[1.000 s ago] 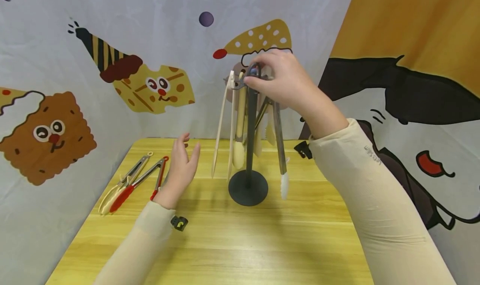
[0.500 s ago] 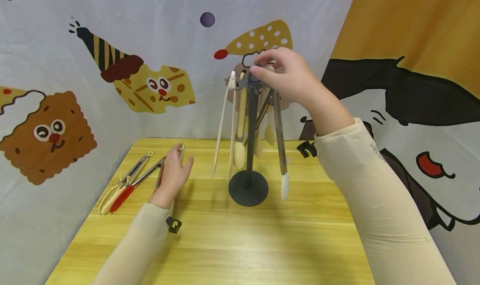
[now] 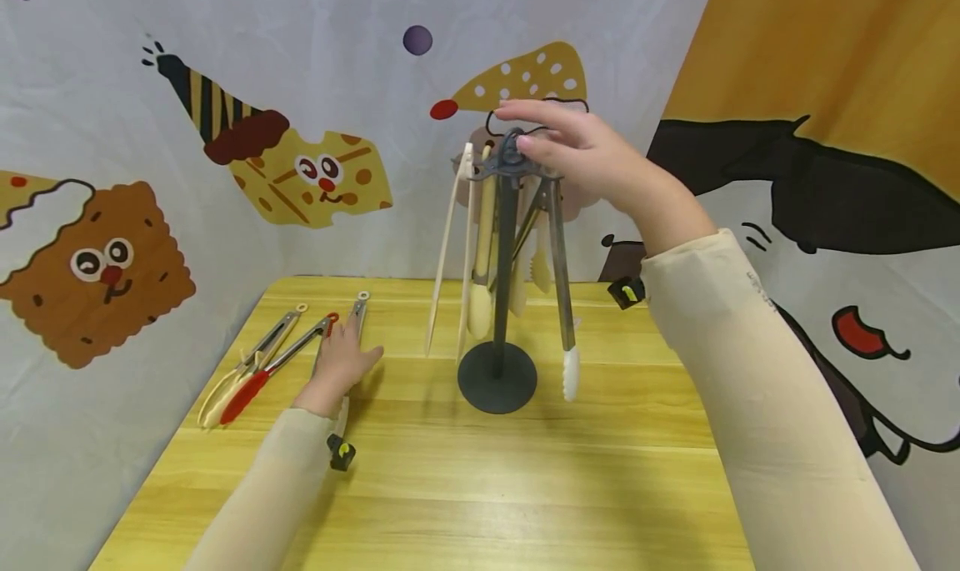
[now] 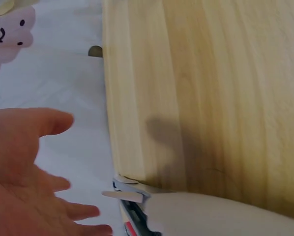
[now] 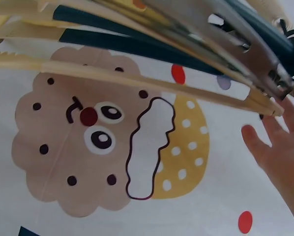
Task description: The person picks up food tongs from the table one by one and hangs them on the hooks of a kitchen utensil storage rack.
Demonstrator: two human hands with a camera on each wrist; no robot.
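My left hand is over metal tongs with a pale ring, covering their middle; its fingers are spread in the left wrist view. A cream tip shows below that wrist. My right hand is at the top of a dark upright stand, fingers extended, thumb right at the top loop. Several tongs hang from the stand: pale wooden tongs at the left, yellow-handled ones behind the post, and metal tongs with white tips at the right.
Left of my left hand lie red-tipped metal tongs and cream-tipped tongs. The stand's round black base sits mid-table on the wooden table. A cartoon-printed cloth hangs behind.
My left hand has lowered and moved left onto the tongs with the pale ring. My right hand has loosened from the stand's top loop, straightening its fingers and shifting slightly right.
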